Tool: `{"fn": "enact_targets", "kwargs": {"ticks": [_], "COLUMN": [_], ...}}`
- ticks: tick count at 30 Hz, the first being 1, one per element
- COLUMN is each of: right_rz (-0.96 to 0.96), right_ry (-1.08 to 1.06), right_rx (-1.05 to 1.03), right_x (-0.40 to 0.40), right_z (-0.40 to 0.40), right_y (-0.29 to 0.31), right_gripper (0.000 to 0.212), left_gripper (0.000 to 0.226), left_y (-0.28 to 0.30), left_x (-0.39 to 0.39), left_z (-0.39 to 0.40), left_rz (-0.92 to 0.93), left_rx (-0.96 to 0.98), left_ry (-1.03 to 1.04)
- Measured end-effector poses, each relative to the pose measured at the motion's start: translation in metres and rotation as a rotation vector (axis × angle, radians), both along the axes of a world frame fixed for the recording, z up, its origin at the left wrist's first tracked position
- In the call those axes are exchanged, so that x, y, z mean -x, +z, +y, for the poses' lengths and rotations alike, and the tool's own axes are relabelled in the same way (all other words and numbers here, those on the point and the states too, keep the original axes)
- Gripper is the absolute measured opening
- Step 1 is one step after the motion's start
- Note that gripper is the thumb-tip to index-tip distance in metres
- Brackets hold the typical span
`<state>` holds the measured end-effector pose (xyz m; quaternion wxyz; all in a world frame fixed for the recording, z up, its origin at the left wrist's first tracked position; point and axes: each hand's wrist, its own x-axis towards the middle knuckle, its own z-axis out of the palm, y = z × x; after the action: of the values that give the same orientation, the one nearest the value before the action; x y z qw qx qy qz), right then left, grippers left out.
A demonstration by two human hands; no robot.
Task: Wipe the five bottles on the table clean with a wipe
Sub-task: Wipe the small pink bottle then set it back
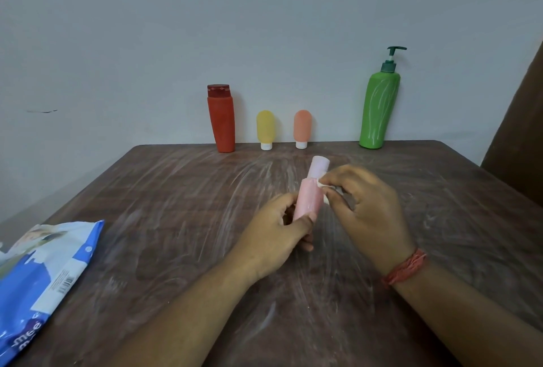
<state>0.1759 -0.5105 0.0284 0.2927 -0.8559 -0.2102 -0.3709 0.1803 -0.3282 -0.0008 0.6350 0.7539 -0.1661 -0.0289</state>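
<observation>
A: Where is the bottle being cleaned?

B: The pale pink cylindrical plastic bottle with its lilac cap (pixel 312 193) is held above the middle of the dark brown wooden table (pixel 176 219), nearer the viewer than the red bottle and to its right. The cap end points away, tilted slightly right.

A: Who holds it?

B: The left hand (pixel 276 237) is wrapped around the lower part of the pink bottle, fingers closed on it, thumb across the front. The right hand (pixel 367 208) pinches a small white wipe (pixel 323 187), fingertips together on it, pressing it against the bottle's right side just below the cap. A red thread band (pixel 407 268) circles the right wrist.

A: And the others?

B: 4 stand upright in a row at the table's far edge by the grey wall. The tall red plastic bottle with a dark red flip cap (pixel 222 122) is the leftmost. Just right of it stands a small yellow squeeze tube on its white cap (pixel 265 130), then a small orange squeeze tube on a white cap (pixel 302 129), and well right of the red bottle the tall green pump bottle with a dark green dispenser (pixel 380 108).

A: Anything else?

B: A blue and white soft wipes pack (pixel 44 275) lies far left of the red bottle, at the near edge. The tabletop shows whitish smear marks.
</observation>
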Motion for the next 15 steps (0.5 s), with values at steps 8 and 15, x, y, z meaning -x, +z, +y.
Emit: {"fn": "enact_targets", "kwargs": {"ticks": [8, 15], "right_rz": [-0.031, -0.077], "right_ry": [-0.076, 0.084], "right_rx": [0.038, 0.328], "right_x": [-0.008, -0.002], "right_z": [-0.004, 0.002], "right_y": [0.004, -0.002], "right_gripper": [0.010, 0.017], "left_gripper": [0.033, 0.015], "left_y": [0.003, 0.006], "left_x": [0.001, -0.001], "left_z": [-0.001, 0.000], "left_rz": [-0.182, -0.270], "left_rx": [-0.255, -0.305], "left_ry": [0.113, 0.165]}}
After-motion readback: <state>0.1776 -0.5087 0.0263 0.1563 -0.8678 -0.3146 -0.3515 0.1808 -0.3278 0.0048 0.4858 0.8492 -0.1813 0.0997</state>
